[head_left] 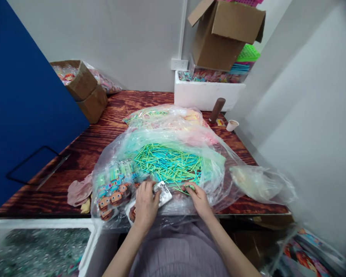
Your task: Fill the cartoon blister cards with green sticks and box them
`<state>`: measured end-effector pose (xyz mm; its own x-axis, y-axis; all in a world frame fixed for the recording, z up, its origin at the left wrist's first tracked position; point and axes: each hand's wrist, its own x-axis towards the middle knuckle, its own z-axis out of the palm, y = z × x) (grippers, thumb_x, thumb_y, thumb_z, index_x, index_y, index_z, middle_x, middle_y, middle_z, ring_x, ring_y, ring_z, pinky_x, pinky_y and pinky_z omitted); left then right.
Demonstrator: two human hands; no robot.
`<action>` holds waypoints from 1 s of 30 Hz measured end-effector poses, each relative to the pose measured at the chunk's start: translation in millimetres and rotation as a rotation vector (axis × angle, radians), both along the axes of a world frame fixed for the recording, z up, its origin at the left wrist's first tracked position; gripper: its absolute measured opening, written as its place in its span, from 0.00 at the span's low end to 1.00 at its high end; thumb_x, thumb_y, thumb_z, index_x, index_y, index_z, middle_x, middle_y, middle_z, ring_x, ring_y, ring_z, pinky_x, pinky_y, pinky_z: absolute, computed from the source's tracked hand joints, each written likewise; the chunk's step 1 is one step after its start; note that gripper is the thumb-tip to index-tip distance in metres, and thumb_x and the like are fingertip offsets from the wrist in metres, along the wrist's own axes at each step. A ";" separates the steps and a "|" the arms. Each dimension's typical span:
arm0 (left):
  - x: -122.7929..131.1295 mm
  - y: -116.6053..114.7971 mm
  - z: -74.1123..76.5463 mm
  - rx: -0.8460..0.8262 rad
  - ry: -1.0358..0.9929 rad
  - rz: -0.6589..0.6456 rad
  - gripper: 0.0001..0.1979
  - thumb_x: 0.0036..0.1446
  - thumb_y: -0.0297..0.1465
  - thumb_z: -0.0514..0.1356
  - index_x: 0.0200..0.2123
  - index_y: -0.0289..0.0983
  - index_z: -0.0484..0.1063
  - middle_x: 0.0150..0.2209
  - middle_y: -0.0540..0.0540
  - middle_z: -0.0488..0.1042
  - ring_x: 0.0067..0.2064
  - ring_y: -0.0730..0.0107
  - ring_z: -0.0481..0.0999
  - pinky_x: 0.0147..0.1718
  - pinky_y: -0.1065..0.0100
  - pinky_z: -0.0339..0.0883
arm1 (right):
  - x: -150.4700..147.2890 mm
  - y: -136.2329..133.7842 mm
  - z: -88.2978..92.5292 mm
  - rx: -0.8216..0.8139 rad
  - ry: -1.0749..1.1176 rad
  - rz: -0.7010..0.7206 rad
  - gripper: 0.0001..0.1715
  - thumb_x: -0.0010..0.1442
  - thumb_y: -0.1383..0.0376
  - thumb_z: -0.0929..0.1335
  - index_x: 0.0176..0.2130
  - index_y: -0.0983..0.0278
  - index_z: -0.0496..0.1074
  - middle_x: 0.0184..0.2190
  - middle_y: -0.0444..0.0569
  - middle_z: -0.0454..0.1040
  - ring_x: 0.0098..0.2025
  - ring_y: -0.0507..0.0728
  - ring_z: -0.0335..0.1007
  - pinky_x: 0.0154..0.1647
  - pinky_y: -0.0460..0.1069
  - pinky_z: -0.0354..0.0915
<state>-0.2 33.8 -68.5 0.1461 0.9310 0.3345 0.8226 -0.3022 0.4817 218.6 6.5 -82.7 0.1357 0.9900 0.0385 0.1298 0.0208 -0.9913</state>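
My left hand [146, 204] is closed on a printed packet [165, 194], white at its top end with a brown cartoon figure lower down. To the right, my right hand [199, 199] pinches a small bunch of green sticks [189, 187] by their ends. Just beyond both hands lies a loose heap of thin green and blue sticks [167, 161] on a clear plastic bag [219, 173]. Left of my left hand, several packets with brown cartoon faces [115, 196] are piled on the plastic, with green and blue sticks showing in them.
Behind the heap lie filled plastic bags [170, 117]. A white foam box [207, 94], brown bottle [217, 109] and paper cup [232, 125] stand at the back right. Cardboard boxes [93, 104] stand back left. Below the table's left edge is a foam bin [43, 223]; a pink cloth [79, 191] lies above it.
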 end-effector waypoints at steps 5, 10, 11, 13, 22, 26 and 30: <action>-1.4 1.6 1.9 0.031 0.038 -0.029 0.15 0.56 0.21 0.51 0.47 0.36 0.65 0.41 0.40 0.70 0.45 0.55 0.71 0.44 0.56 0.64 | 0.7 0.3 -3.3 -0.007 0.017 -0.038 0.14 0.61 0.54 0.66 0.39 0.62 0.72 0.33 0.49 0.79 0.40 0.61 0.75 0.46 0.53 0.65; -5.0 7.0 3.8 0.078 0.032 -0.066 0.07 0.60 0.25 0.52 0.37 0.37 0.69 0.33 0.43 0.72 0.37 0.58 0.71 0.38 0.59 0.65 | 0.6 0.0 -3.3 -0.008 0.015 -0.046 0.15 0.61 0.53 0.65 0.39 0.62 0.72 0.33 0.49 0.79 0.40 0.61 0.75 0.45 0.53 0.65; -6.2 8.5 3.7 0.083 0.034 -0.086 0.07 0.61 0.27 0.52 0.34 0.37 0.69 0.32 0.44 0.72 0.36 0.59 0.72 0.37 0.60 0.65 | 0.5 -0.2 -3.5 -0.006 0.015 -0.047 0.16 0.61 0.53 0.65 0.39 0.62 0.72 0.33 0.49 0.79 0.40 0.61 0.75 0.45 0.53 0.65; -8.3 11.1 3.7 0.084 0.037 -0.127 0.10 0.63 0.29 0.51 0.32 0.38 0.70 0.30 0.44 0.73 0.36 0.60 0.72 0.38 0.61 0.65 | 0.5 -0.7 -4.5 -0.003 0.019 -0.051 0.15 0.61 0.53 0.66 0.39 0.62 0.72 0.32 0.49 0.79 0.39 0.61 0.75 0.45 0.53 0.65; -14.0 8.3 29.2 0.001 -0.269 -0.088 0.11 0.65 0.34 0.50 0.39 0.38 0.71 0.35 0.46 0.72 0.38 0.65 0.73 0.38 0.66 0.65 | 3.5 6.5 2.4 0.009 -0.039 -0.065 0.14 0.62 0.56 0.64 0.40 0.62 0.72 0.31 0.47 0.78 0.37 0.60 0.74 0.42 0.51 0.65; -17.1 2.8 36.6 -0.075 -0.352 -0.002 0.09 0.63 0.35 0.52 0.37 0.38 0.70 0.33 0.48 0.70 0.35 0.66 0.71 0.36 0.67 0.63 | 14.4 27.6 10.7 0.114 -0.238 -0.061 0.12 0.62 0.60 0.63 0.41 0.60 0.74 0.37 0.49 0.78 0.43 0.61 0.74 0.47 0.53 0.64; -19.9 -1.5 31.4 -0.278 -0.461 0.063 0.05 0.59 0.34 0.55 0.36 0.39 0.67 0.31 0.52 0.69 0.30 0.69 0.69 0.31 0.69 0.61 | 27.0 42.0 16.9 0.149 -0.357 -0.123 0.13 0.61 0.61 0.63 0.40 0.61 0.76 0.41 0.52 0.78 0.46 0.62 0.72 0.51 0.56 0.62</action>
<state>-20.1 32.3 -37.1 -0.0165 0.9958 0.0903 0.5198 -0.0686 0.8515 245.7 48.5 -65.8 0.2045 0.9473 0.2465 0.4757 0.1239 -0.8708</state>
